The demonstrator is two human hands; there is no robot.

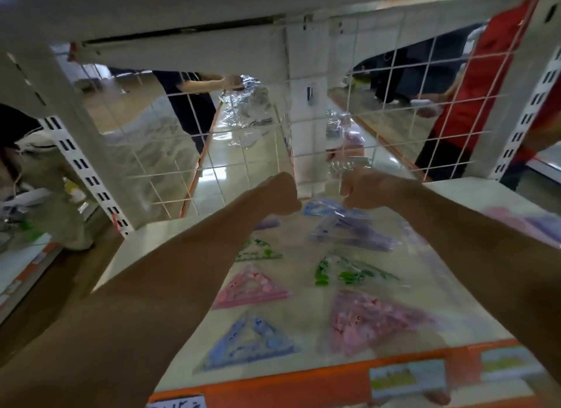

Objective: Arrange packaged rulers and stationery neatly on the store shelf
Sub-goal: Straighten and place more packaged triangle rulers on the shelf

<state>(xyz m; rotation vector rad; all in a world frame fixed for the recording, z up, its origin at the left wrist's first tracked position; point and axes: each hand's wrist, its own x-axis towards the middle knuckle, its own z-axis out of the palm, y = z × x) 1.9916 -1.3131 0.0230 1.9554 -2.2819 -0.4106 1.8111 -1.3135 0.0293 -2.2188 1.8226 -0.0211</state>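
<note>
Fists curl at the shelf (455,196) back, left hand (280,195) and right hand (365,190) flanking a blue ruler packet (326,207); whether either grips it cannot be told.

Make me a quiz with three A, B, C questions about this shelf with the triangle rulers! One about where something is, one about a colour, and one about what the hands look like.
1. Where is the wire grid?
A) standing at the back of the shelf
B) lying flat on the ruler packs
C) along the front edge

2. What colour is the shelf's front strip?
A) green
B) orange
C) black

3. How are the fingers of both hands?
A) flat and spread wide
B) curled in
C) out of sight

Answers:
1 A: the grid rises behind the shelf, and the floor shows through it.
2 B: the strip along the near edge is orange.
3 B: the left hand and the right hand both show curled fingers near the grid. Whether they hold anything cannot be told.
</note>
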